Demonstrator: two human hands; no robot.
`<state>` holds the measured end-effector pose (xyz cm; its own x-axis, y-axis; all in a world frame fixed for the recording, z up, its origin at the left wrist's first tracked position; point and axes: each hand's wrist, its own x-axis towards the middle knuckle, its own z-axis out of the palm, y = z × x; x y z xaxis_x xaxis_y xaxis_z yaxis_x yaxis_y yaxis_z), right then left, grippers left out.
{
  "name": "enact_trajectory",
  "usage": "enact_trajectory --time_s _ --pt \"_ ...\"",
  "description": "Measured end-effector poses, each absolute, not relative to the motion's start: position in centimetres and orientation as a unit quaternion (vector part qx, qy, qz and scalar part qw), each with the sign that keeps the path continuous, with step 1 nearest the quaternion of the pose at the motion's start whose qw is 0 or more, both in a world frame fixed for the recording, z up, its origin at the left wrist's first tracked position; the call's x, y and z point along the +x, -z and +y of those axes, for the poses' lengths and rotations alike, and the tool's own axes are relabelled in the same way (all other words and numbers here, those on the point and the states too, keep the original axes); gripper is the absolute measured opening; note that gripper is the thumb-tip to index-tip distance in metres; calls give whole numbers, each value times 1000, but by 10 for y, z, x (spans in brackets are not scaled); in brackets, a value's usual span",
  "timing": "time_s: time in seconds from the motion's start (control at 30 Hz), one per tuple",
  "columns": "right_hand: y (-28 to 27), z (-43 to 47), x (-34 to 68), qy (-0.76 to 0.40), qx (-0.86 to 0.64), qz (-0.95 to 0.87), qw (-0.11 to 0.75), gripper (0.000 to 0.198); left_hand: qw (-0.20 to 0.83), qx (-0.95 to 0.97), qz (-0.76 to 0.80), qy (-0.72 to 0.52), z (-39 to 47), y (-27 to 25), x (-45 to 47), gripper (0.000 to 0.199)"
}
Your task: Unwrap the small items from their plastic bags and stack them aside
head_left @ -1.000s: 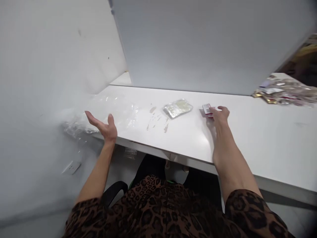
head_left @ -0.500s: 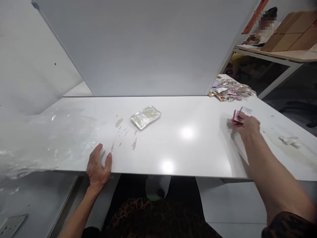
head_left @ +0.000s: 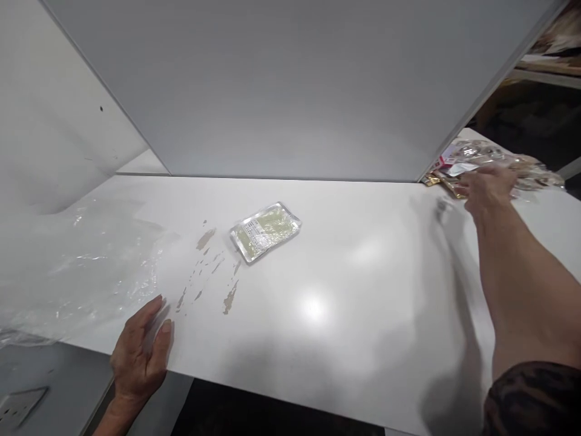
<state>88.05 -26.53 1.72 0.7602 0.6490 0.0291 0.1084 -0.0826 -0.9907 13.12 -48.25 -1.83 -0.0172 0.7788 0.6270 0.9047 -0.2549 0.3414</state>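
My left hand (head_left: 138, 351) rests at the front left edge of the white table, thumb and fingers apart, holding nothing. My right hand (head_left: 492, 184) reaches over a pile of small clear-wrapped packets (head_left: 529, 169) at the far right. Its fingers point down among them and are partly hidden, so I cannot tell whether they grip anything. A red and white packet (head_left: 443, 161) lies at the pile's left side, close to the panel. A flat silver-edged packet with a pale green face and a white label (head_left: 265, 231) lies tilted mid-table.
A tall grey panel (head_left: 272, 91) stands along the back of the table (head_left: 345, 284). Crumpled clear plastic sheeting (head_left: 82, 266) covers the left end. Brownish worn patches (head_left: 230, 298) mark the surface left of the green packet. A wall socket (head_left: 22, 407) is at lower left.
My right hand has moved farther back onto the pile; the red and white packet it held now appears at the pile's left side. My view has shifted closer. My left hand remains near the edge.
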Motion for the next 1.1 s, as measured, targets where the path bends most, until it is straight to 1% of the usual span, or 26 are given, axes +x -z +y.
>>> enact_trajectory --time_s 0.07,0.17,0.3,0.37,0.43,0.53,0.63,0.7,0.73,0.83,0.9,0.97,1.03,1.1 --pt "-7 -284 854 -172 -722 -210 637 22 91 -697 -598 386 -481 20 131 44" --pt "-1 -314 800 -223 -719 -213 623 20 106 -698 -588 394 -479 22 132 43" --pt "1 -340 732 -267 -696 -272 609 22 142 -710 -562 400 -473 26 132 42" --pt "1 -348 698 -309 -671 -333 586 29 144 -709 -566 394 -472 27 132 40" --pt "1 -352 662 -339 -644 -406 552 41 130 -701 -587 383 -471 28 133 37" --pt "-1 -353 600 -320 -625 -508 499 56 89 -700 -609 363 -471 26 138 36" --pt "-5 -345 540 -302 -620 -583 431 70 17 -729 -579 366 -463 18 151 38" --pt "-7 -338 507 -289 -629 -603 397 70 -38 -750 -547 369 -450 5 166 42" --pt "-8 -335 494 -280 -636 -606 388 66 -65 -757 -544 356 -442 -3 176 45" --pt "-6 -330 471 -265 -646 -602 388 49 -130 -764 -571 269 -409 -28 213 63" --pt "-2 -334 468 -275 -640 -598 397 45 -159 -774 -580 199 -384 -37 238 74" --pt "3 -341 472 -289 -633 -592 406 47 -169 -778 -587 147 -362 -41 259 86" --pt "8 -350 478 -316 -622 -579 422 52 -165 -772 -601 129 -346 -40 273 91" --pt "12 -360 484 -359 -602 -547 458 58 -152 -758 -620 137 -339 -37 281 93"
